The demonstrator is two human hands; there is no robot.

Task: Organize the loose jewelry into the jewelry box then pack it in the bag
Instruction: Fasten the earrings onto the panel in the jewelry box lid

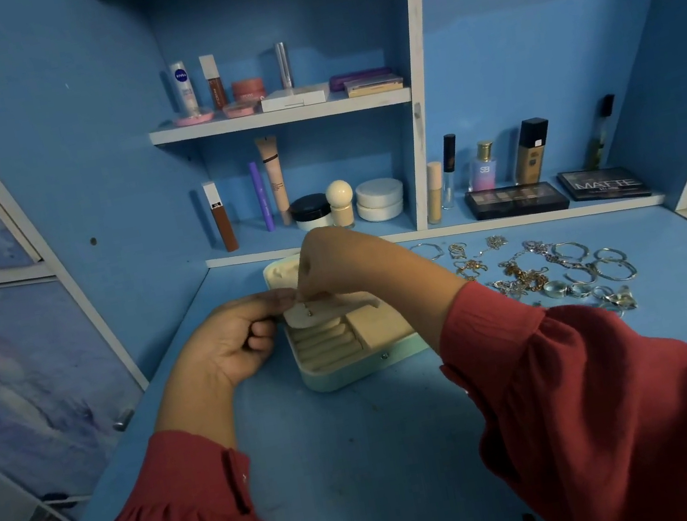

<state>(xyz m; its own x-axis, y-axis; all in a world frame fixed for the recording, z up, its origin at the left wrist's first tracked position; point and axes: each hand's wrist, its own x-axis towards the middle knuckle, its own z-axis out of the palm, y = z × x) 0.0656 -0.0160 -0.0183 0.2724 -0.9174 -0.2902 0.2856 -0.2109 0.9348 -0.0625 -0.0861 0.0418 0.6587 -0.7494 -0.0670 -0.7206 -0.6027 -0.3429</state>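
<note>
A pale green jewelry box (343,373) lies open on the blue desk, with beige ring rolls and a square compartment inside. My left hand (231,339) pinches the edge of a beige earring panel (303,315) lifted over the box. My right hand (333,262) hovers just above and pinches a small earring (308,310) against that panel. Loose jewelry (554,269), gold and silver rings, bangles and chains, lies scattered on the desk to the right of the box. No bag is in view.
Cosmetics line the shelves behind: bottles, jars (380,198) and tubes, with two dark palettes (517,200) at the back right. The box's open lid (279,271) lies behind my hands. Bare desk surface (368,462) stretches in front of the box.
</note>
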